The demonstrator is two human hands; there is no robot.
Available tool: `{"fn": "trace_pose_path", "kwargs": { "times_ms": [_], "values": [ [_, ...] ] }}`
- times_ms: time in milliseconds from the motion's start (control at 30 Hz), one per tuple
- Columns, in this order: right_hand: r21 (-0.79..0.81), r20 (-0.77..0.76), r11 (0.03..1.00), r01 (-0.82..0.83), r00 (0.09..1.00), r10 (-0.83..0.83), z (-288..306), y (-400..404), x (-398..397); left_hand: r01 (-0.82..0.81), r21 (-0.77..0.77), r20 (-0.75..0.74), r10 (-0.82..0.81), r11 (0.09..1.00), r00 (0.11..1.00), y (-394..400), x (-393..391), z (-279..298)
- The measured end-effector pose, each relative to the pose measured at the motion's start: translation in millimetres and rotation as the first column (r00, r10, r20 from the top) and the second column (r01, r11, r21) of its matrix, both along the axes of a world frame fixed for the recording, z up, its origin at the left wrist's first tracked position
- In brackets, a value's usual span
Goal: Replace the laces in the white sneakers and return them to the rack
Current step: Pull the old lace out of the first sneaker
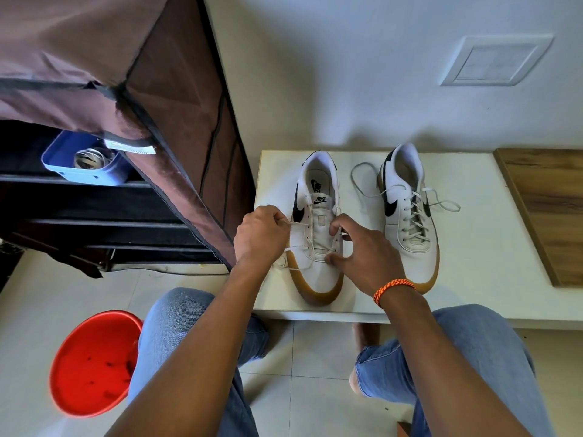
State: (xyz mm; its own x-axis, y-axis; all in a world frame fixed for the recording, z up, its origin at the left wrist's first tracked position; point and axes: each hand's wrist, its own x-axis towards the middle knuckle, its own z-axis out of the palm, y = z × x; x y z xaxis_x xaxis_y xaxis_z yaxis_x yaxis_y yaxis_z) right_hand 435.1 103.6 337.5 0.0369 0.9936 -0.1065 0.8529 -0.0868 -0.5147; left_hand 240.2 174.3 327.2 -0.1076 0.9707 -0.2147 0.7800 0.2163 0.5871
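Two white sneakers with black swooshes and gum soles stand on a low white platform. The left sneaker is only laced through its lowest eyelets. My left hand pinches a white lace end at that shoe's left side. My right hand grips the shoe's right eyelet edge, thumb low on the vamp. The right sneaker is fully laced, its lace ends lying loose on both sides.
A brown fabric-covered shoe rack stands at left, its dark shelves open, with a blue box on one. A red bucket sits on the tiled floor by my left knee. A wooden panel lies at right.
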Motion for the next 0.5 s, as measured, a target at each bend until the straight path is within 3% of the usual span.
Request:
{"fn": "trace_pose_path", "kwargs": {
  "times_ms": [267,500],
  "values": [
    [0.010,-0.031,0.999,0.046,0.998,-0.046,-2,1,10,0.049,-0.013,0.026,-0.049,0.999,0.998,-2,-1,-3],
    [0.008,-0.095,0.999,0.039,0.995,-0.039,-4,2,10,0.178,0.040,-0.083,-0.175,0.983,0.981,-7,11,2]
  ]
}}
